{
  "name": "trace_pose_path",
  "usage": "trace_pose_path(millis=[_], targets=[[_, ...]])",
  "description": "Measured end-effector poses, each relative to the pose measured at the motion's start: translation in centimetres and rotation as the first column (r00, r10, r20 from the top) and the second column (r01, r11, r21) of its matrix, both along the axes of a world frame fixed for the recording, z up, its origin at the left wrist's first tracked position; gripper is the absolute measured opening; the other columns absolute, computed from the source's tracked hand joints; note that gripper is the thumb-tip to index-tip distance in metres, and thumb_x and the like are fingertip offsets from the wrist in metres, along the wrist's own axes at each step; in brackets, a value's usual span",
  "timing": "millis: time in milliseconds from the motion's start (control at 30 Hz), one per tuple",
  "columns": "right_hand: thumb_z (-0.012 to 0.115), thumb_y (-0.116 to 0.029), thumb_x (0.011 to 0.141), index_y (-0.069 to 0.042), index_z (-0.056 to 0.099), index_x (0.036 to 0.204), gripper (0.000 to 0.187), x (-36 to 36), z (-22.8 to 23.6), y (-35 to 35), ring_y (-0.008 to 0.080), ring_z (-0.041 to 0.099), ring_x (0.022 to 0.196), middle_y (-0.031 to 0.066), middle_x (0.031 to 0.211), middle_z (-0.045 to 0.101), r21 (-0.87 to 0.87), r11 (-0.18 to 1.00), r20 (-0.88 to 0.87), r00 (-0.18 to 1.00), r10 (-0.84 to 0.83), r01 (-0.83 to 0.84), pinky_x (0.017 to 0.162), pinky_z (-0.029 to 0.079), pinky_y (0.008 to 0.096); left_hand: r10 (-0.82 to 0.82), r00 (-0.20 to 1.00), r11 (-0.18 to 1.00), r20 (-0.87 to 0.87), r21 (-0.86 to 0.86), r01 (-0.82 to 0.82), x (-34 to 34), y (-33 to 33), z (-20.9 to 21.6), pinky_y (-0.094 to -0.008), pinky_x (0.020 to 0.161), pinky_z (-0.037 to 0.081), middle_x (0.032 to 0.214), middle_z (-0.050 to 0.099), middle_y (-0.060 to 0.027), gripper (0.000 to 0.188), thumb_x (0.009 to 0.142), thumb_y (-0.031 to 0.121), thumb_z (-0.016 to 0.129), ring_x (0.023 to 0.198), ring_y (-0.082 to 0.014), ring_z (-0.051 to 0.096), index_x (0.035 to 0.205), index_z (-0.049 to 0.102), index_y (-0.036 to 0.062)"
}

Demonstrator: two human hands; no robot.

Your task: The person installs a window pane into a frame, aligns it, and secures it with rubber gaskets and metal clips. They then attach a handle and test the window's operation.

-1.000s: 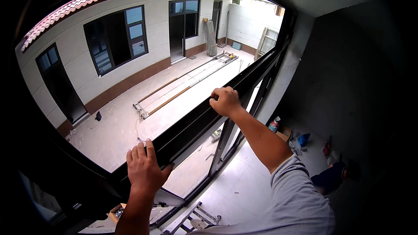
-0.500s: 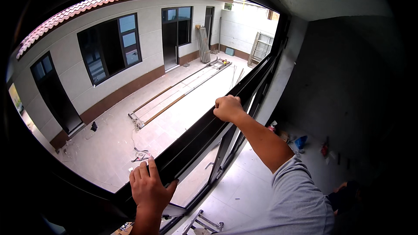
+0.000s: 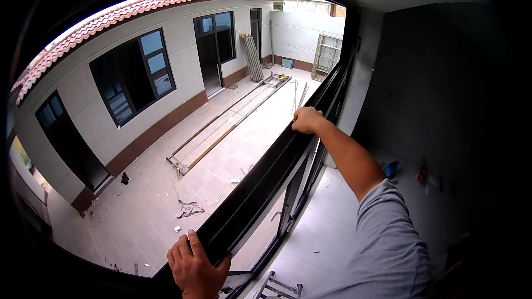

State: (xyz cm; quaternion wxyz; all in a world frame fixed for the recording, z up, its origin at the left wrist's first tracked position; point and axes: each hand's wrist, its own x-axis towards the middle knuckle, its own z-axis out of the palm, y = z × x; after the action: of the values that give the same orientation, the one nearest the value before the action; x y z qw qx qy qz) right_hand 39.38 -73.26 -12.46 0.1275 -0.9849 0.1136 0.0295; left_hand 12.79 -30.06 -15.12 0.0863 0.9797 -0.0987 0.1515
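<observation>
A long black window frame bar [image 3: 244, 205] runs diagonally from the lower left toward the upper right in front of me. My left hand [image 3: 197, 266] grips its near left end, fingers laid over the outer edge and thumb on the inner side. Farther along, my right hand [image 3: 309, 120] is closed around the same bar, its arm stretched out in a grey sleeve [image 3: 388, 232]. Below the bar, a black-framed glass sash [image 3: 277, 216] with a handle is partly visible.
Outside lies a tiled courtyard [image 3: 149, 205] with a long metal frame [image 3: 227, 124], scattered scraps and corrugated panels [image 3: 253, 58] against the far building. Indoors, the top of a metal stand or ladder [image 3: 280, 286] shows below, and a blue bag [image 3: 391, 169] lies near the dark wall.
The view has shifted, with the far building lower and farther left in the picture. My right hand appears farther right and higher, my left slightly lower. Both hands stay on the bar.
</observation>
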Motion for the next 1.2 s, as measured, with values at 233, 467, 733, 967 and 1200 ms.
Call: trace_pose_path(millis=[233,467,733,967,1200], targets=[[0.065,-0.054,0.087,-0.011,0.061,0.136,0.065,0.7,-2.9,-1.1,0.0366,0.033,0.146,0.0201,0.154,0.042,0.280,0.900,0.389,0.818,-0.424,0.334,0.117,0.033,0.0517,0.018,0.999,0.998,-0.035,0.062,-0.016,-1.0,0.9,0.5,-0.0527,0.106,0.041,0.128,0.058,-0.0270,0.091,0.071,0.041,0.087,0.120,-0.0425,0.055,0.138,0.049,-0.0069],[0.058,-0.040,0.090,-0.018,0.062,0.138,0.052,0.7,-8.3,-1.6,0.0372,0.025,0.151,0.0205,0.161,0.032,0.378,0.903,0.535,0.747,-0.394,0.205,0.118,0.032,0.0499,0.018,0.993,0.991,-0.116,0.137,-0.002,-0.5,1.6,0.1,-0.0594,0.109,0.037,0.124,0.054,-0.0341,0.105,0.066,0.041,0.089,0.123,-0.0470,0.054,0.141,0.040,-0.0137],[0.061,-0.037,0.089,-0.020,0.067,0.131,0.045,0.9,-8.7,-1.7,0.0378,0.034,0.146,0.0205,0.157,0.038,0.392,0.889,0.555,0.710,-0.434,0.238,0.120,0.031,0.0451,-0.007,1.000,0.998,-0.015,0.066,0.008,-0.9,1.1,0.5,-0.0540,0.106,0.040,0.132,0.056,-0.0279,0.088,0.072,0.040,0.087,0.122,-0.0437,0.054,0.137,0.049,-0.0051],[0.057,-0.036,0.091,-0.022,0.065,0.132,0.044,1.6,-9.1,-2.5,0.0371,0.024,0.151,0.0188,0.161,0.031,0.406,0.883,0.522,0.734,-0.434,0.233,0.118,0.033,0.0488,-0.060,0.992,0.996,0.107,0.065,0.054,-1.0,1.4,-0.2,-0.0507,0.105,0.042,0.129,0.060,-0.0210,0.074,0.076,0.039,0.084,0.118,-0.0391,0.056,0.133,0.057,0.0026],[0.057,-0.037,0.094,-0.021,0.067,0.131,0.042,0.9,-8.4,-0.6,0.0374,0.037,0.144,0.0217,0.155,0.041,0.335,0.899,0.548,0.718,-0.429,0.282,0.117,0.035,0.0491,-0.071,0.995,0.997,0.074,-0.007,0.072,0.4,0.4,-1.1,-0.0541,0.108,0.039,0.131,0.056,-0.0362,0.068,0.065,0.039,0.092,0.122,-0.0481,0.055,0.105,0.053,-0.0001]])
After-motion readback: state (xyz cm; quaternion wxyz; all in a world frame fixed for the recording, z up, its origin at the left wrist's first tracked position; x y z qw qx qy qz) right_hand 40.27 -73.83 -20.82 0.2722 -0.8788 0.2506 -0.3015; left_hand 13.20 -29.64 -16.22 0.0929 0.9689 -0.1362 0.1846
